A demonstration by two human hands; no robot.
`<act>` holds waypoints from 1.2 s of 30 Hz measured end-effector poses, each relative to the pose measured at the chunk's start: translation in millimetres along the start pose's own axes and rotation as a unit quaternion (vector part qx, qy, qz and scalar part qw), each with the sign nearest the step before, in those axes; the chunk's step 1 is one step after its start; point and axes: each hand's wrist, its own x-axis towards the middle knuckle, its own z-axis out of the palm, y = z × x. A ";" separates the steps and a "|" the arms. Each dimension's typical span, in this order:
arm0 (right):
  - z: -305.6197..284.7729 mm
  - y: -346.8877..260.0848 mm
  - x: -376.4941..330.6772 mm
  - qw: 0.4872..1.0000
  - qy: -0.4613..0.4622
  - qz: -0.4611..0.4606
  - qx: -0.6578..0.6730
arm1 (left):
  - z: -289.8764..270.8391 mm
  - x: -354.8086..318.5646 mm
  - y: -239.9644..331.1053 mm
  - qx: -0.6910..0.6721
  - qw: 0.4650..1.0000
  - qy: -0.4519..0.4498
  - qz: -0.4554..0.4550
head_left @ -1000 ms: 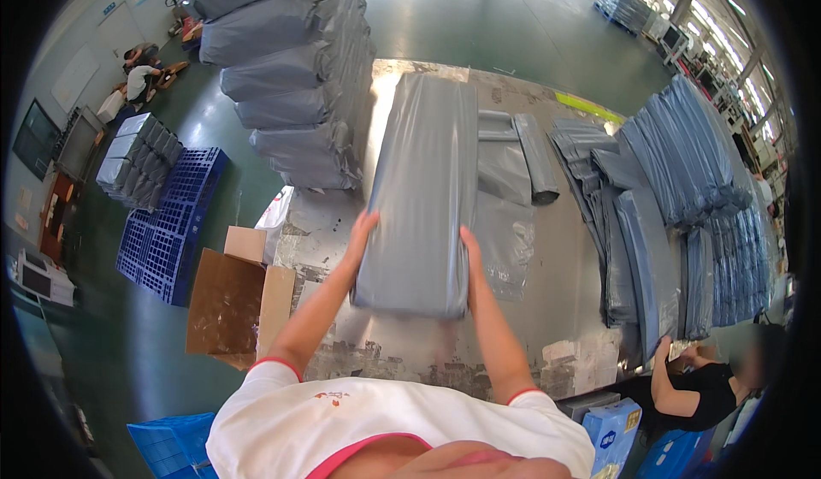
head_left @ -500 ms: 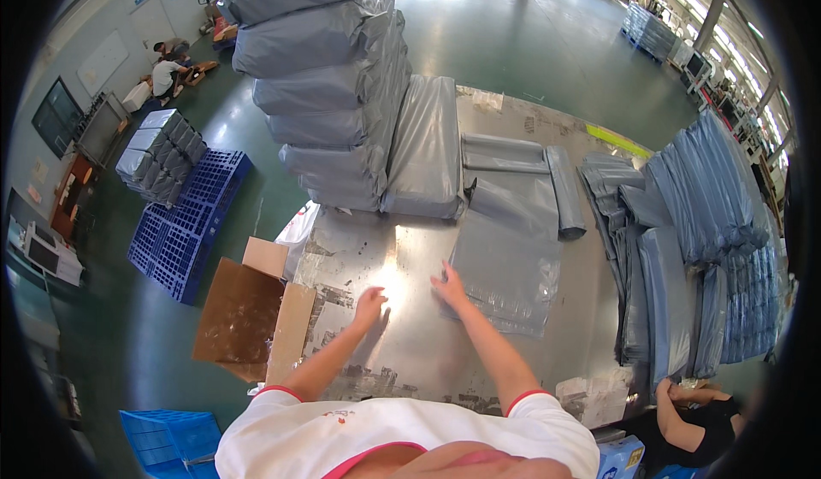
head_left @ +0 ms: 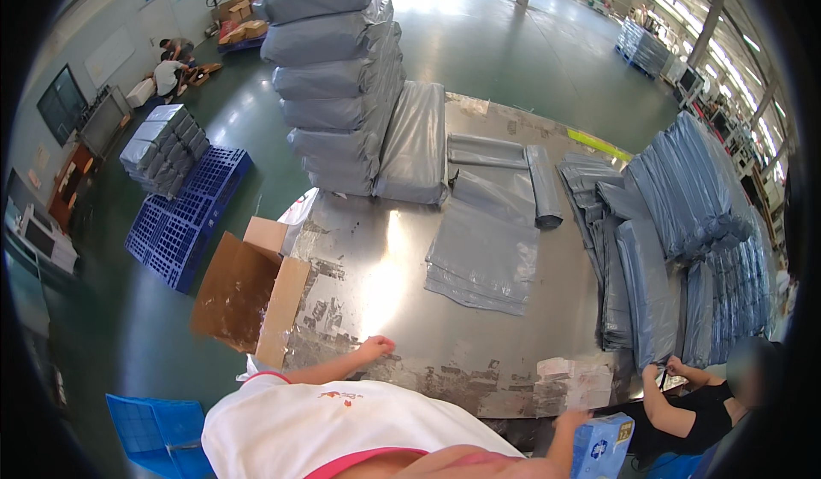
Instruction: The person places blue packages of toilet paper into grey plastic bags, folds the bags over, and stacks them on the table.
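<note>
My left hand (head_left: 375, 348) hovers over the near left part of the metal-topped table (head_left: 410, 329), fingers loosely extended and nothing in them. Down at the table's near right edge, my right hand (head_left: 573, 417) is beside a blue package (head_left: 601, 446); its fingers are too indistinct to read, and I cannot tell if it touches anything. Ahead of both hands, flat grey plastic bags (head_left: 483, 261) lie in a thin layer on the table. A rolled grey bag (head_left: 544, 186) sits at their right, and another folded one (head_left: 487, 150) lies behind them.
Tall stacks of grey bundles (head_left: 329, 77) stand at the far left of the table. More grey bags (head_left: 684, 188) pile up on the right, where a co-worker's hands (head_left: 663, 372) grip a bag's end. An open cardboard box (head_left: 235, 295) and a blue crate (head_left: 158, 436) are at left.
My right hand has swung from beside the flat bags to the near right, by the blue package. My left hand has drawn back toward me. The view has shifted slightly.
</note>
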 end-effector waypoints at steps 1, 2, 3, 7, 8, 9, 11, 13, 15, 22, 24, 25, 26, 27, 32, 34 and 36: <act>-16.9 16.5 -6.1 0.964 -0.254 -0.064 -0.041 | -0.8 -1.2 2.7 0.015 1.000 0.005 -0.005; -48.4 34.3 -11.2 0.888 -0.441 -0.118 -0.050 | 7.3 -17.8 24.6 0.038 0.999 0.018 -0.018; -21.5 44.7 -25.8 0.929 -0.356 -0.098 -0.026 | 13.2 -18.0 27.3 0.035 0.999 0.006 -0.010; 38.1 61.7 -35.9 0.993 -0.095 -0.031 0.068 | 27.3 -22.7 31.0 0.039 0.999 -0.005 0.015; 13.7 61.8 -15.1 0.997 -0.061 -0.040 0.036 | 25.1 -31.7 24.4 0.053 0.998 0.014 0.014; -3.4 67.6 -6.7 0.999 -0.035 -0.037 -0.002 | 27.0 -35.2 21.5 0.071 0.997 0.016 0.012; -5.3 79.6 7.6 0.995 -0.080 0.025 0.052 | 36.9 -46.6 32.1 0.086 0.996 0.016 0.001; 57.0 100.4 17.6 0.994 -0.066 0.066 0.061 | 44.0 -30.2 12.0 0.082 0.996 0.003 0.020; 99.9 109.3 32.1 0.996 -0.068 0.028 0.050 | 54.4 -33.0 18.2 0.076 0.997 0.000 0.016; 9.2 53.4 60.2 0.958 -0.047 -0.278 0.062 | 70.1 -55.0 8.4 0.082 0.996 -0.024 0.005; -50.3 15.4 54.2 0.924 -0.083 -0.359 0.104 | 74.0 -52.9 -4.5 0.081 0.996 -0.035 0.004; -81.0 -1.2 54.4 0.903 -0.038 -0.404 0.140 | 79.4 -53.6 -4.1 0.089 0.995 -0.047 -0.004; -109.6 -19.1 57.1 0.897 0.031 -0.409 0.163 | 88.2 -54.4 4.8 0.098 0.993 -0.060 -0.013; -131.7 -32.5 71.9 0.885 0.065 -0.428 0.173 | 96.0 -52.9 13.1 0.105 0.992 -0.071 -0.020; -203.0 -65.3 208.6 0.925 0.162 -0.280 0.202 | 124.4 -6.6 29.8 0.141 0.976 -0.148 0.078; -245.4 -42.0 254.1 0.939 0.141 -0.192 0.249 | 128.9 -4.0 44.7 0.142 0.974 -0.151 0.094; -259.5 -3.7 266.4 0.905 0.136 -0.067 0.397 | 134.5 -5.0 52.7 0.146 0.976 -0.127 0.099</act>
